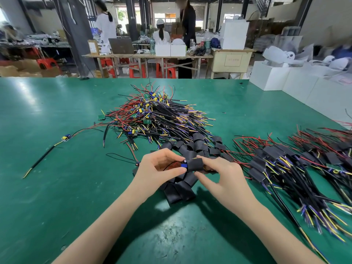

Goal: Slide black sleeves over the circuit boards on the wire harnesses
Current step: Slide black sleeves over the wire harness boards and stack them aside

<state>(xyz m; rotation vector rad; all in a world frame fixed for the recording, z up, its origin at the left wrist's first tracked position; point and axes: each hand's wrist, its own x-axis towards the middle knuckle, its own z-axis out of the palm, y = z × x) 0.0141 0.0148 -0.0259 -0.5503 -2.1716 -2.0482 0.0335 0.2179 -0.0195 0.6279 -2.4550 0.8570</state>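
My left hand (158, 168) pinches the end of a small circuit board (183, 165) with a blue part, its red and black wires curling under the palm. My right hand (219, 174) grips a black sleeve (196, 164) that covers most of that board. Both hands hover just above a heap of loose black sleeves (181, 189) on the green table (57, 187). Behind them lies a big pile of bare wire harnesses (158, 117). To the right lie rows of sleeved harnesses (282, 164).
One bare harness (65, 138) lies alone at the left of the table. White boxes (297, 80) stand along the right edge. Beyond the table's far edge are work benches (148, 56), red stools and three people.
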